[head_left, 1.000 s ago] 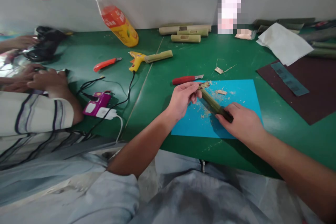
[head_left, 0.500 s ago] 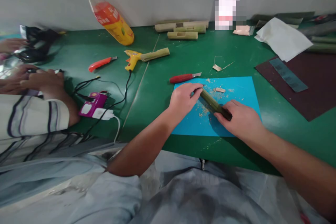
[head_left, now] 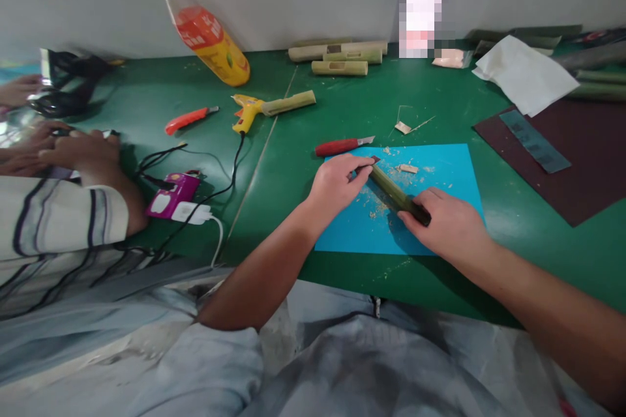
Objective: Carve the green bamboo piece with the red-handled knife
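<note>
My right hand [head_left: 447, 221] is wrapped round the near end of a green bamboo tube [head_left: 391, 186], which slants up and left above a blue sheet [head_left: 337, 234]. At the tube's far end, my left hand [head_left: 340, 179] pinches a small folded piece of brown sandpaper [head_left: 375, 159] against or beside the rim; exact contact is hidden by the fingers. Pale shavings and a small bamboo chip [head_left: 408, 169] lie on the blue sheet. Just beyond its upper left edge rests a red-handled knife [head_left: 342, 146].
A yellow glue gun [head_left: 248, 111], an orange cutter [head_left: 186, 120] and a purple power adapter [head_left: 173, 195] with cords lie left. Cut bamboo tubes [head_left: 340, 68] and a bottle [head_left: 212, 39] stand behind. A brown sheet [head_left: 587, 176] lies right. Another person's hands [head_left: 81, 150] work at far left.
My left hand has drawn slightly back to the left at the tube's end, and more of the brown piece shows. My right hand keeps its hold on the tube.
</note>
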Demonstrator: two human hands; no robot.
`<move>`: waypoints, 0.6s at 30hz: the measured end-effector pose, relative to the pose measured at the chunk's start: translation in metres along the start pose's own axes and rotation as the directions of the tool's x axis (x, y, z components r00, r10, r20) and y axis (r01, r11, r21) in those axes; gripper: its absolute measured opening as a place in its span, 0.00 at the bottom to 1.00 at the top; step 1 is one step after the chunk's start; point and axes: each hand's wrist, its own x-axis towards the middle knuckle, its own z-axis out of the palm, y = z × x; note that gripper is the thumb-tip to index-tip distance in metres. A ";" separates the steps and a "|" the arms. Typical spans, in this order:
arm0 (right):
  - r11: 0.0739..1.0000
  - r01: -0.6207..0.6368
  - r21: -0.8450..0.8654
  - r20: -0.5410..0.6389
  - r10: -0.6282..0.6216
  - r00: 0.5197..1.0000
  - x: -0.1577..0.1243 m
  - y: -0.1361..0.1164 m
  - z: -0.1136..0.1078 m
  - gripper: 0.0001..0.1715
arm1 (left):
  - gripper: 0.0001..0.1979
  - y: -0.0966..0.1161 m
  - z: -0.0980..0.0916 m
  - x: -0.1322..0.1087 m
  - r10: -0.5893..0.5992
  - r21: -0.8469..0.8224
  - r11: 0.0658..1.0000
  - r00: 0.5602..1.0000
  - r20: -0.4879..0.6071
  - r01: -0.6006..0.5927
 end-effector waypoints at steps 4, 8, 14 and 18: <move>1.000 0.002 -0.002 -0.005 -0.002 1.000 0.000 0.000 0.000 0.16 | 0.13 0.002 0.001 0.001 -0.048 -0.071 0.996 0.999 -0.008 0.048; 1.000 0.001 -0.016 0.001 -0.001 1.000 0.001 -0.001 -0.001 0.16 | 0.13 0.000 0.003 0.001 -0.148 -0.176 0.973 0.989 0.020 0.150; 1.000 -0.006 -0.024 0.032 0.006 0.999 0.001 -0.002 -0.002 0.17 | 0.11 -0.004 0.004 0.003 -0.179 -0.274 0.942 0.981 0.072 0.192; 1.000 -0.001 -0.017 0.009 0.001 1.000 0.001 -0.001 -0.001 0.16 | 0.10 -0.004 0.003 0.004 -0.177 -0.249 0.950 0.981 0.073 0.190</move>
